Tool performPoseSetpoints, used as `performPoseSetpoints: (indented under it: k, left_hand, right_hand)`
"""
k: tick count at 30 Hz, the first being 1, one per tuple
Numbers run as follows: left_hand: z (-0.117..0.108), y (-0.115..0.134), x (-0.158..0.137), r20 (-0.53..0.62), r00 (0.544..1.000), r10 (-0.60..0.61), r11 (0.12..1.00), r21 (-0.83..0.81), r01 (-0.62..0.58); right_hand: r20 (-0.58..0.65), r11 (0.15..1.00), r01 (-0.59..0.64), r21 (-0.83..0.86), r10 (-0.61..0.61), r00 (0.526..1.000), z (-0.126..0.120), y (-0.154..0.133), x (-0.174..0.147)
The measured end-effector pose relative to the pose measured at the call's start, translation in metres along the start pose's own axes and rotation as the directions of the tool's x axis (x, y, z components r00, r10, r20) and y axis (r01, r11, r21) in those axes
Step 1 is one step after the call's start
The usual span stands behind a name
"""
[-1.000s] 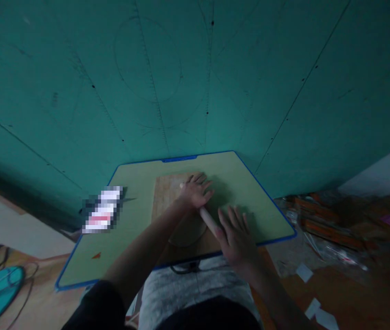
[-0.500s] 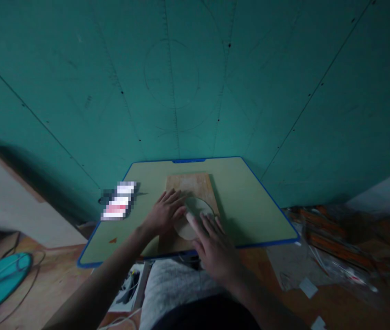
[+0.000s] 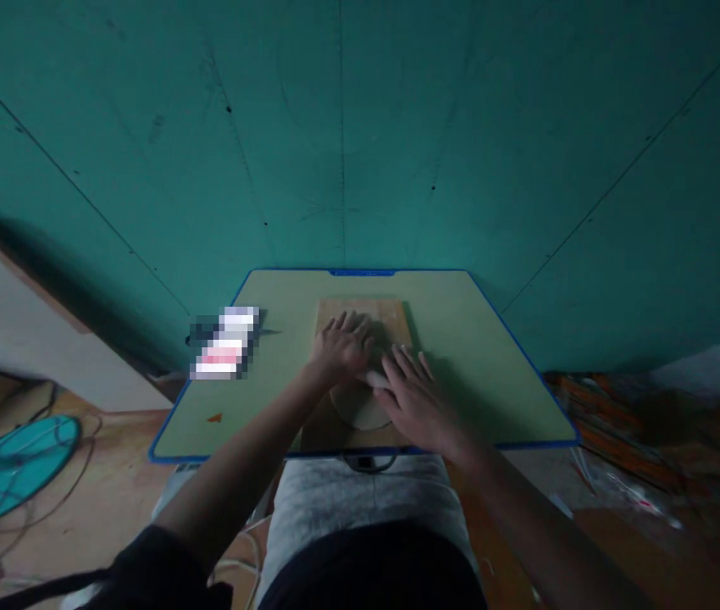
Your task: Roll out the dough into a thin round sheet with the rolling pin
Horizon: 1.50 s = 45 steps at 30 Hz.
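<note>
A flat round of dough (image 3: 363,413) lies on a wooden board (image 3: 328,307). Across it runs a thin pale rolling pin (image 3: 378,379), only a short middle length of which shows between my hands. My left hand (image 3: 342,347) rests flat over the pin's left part, fingers stretched forward. On its right part lies my right hand (image 3: 418,396), also open, with fingers extended and slightly apart. Both palms are down, and they cover the pin's ends and the far part of the dough.
The board rests on a pale table with a blue rim (image 3: 525,356). A blurred-out object (image 3: 226,343) is at its left edge, near a small orange piece (image 3: 214,418). A green wall (image 3: 347,152) stands behind. Cables lie on a teal round item (image 3: 17,466) on the floor.
The rolling pin has turned from slanting to lying more crosswise, farther from me on the dough. Both hands have moved forward with it, and the camera view has shifted.
</note>
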State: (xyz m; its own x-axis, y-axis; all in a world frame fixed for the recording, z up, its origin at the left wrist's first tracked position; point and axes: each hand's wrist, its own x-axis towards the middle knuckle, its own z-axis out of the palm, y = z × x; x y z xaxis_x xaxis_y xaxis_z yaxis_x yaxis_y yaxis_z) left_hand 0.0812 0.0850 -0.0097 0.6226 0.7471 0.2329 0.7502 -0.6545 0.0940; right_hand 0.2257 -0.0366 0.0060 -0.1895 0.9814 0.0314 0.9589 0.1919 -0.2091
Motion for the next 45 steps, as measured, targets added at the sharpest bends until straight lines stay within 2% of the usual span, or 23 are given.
performPoseSetpoints:
  k: [5,9,12,15,19,21,23,26,32,34,36,38,41,45]
  left_hand:
    - [-0.012,0.000,-0.058,-0.035,0.999,-0.042,0.999,0.029,0.043]
    - [-0.017,-0.003,-0.107,-0.102,0.993,-0.064,0.998,-0.025,0.061]
    - [-0.018,-0.008,-0.125,-0.109,0.993,-0.053,0.997,-0.054,0.047]
    - [-0.019,-0.010,-0.108,-0.061,0.998,-0.031,0.999,-0.035,0.029]
    - [-0.019,-0.005,-0.053,0.016,1.000,-0.009,0.999,0.033,0.008]
    - [-0.018,-0.002,-0.032,0.031,0.999,0.010,0.998,0.055,-0.011]
    - [-0.017,0.001,-0.025,0.033,0.999,0.025,0.998,0.058,-0.027]
    - [-0.017,-0.001,-0.041,0.012,1.000,0.028,0.999,0.026,-0.028]
    - [-0.018,-0.013,-0.114,-0.106,0.994,0.007,0.994,-0.110,-0.018]
    - [-0.019,-0.017,-0.128,-0.119,0.993,0.004,0.992,-0.122,-0.018]
    - [-0.021,-0.019,-0.129,-0.110,0.994,0.005,0.993,-0.114,-0.018]
    - [-0.023,-0.016,-0.115,-0.087,0.996,0.006,0.996,-0.091,-0.014]
    - [-0.025,-0.002,-0.074,-0.019,1.000,-0.006,0.999,-0.036,0.005]
    - [-0.021,0.025,-0.018,0.065,0.985,-0.163,0.987,0.005,0.163]
  right_hand:
    - [-0.118,0.994,0.105,-0.025,-0.107,0.987,0.015,-0.034,-0.033]
    - [-0.187,0.986,0.162,-0.036,-0.166,0.968,0.027,-0.066,-0.060]
    - [-0.200,0.980,0.195,-0.034,-0.197,0.960,0.026,-0.074,-0.065]
    - [-0.113,0.978,0.208,-0.016,-0.208,0.972,0.015,-0.056,-0.052]
    - [0.033,0.976,0.216,-0.007,-0.216,0.976,-0.002,-0.005,-0.019]
    - [0.059,0.970,0.242,-0.035,-0.239,0.969,-0.006,0.017,-0.007]
    - [0.066,0.966,0.255,-0.040,-0.252,0.966,-0.005,0.027,-0.004]
    - [0.070,0.962,0.269,0.042,-0.271,0.960,0.002,0.013,-0.018]
    - [0.057,0.942,0.319,0.108,-0.326,0.944,0.005,-0.052,-0.059]
    - [0.058,0.931,0.349,0.110,-0.357,0.932,0.003,-0.060,-0.062]
    - [0.066,0.917,0.384,0.109,-0.393,0.917,0.002,-0.057,-0.059]
    - [0.075,0.910,0.402,0.097,-0.410,0.909,0.001,-0.045,-0.050]
    - [0.076,0.923,0.383,0.041,-0.385,0.920,-0.001,-0.016,-0.035]
    - [0.066,0.948,0.314,-0.045,-0.310,0.948,-0.004,0.010,-0.025]
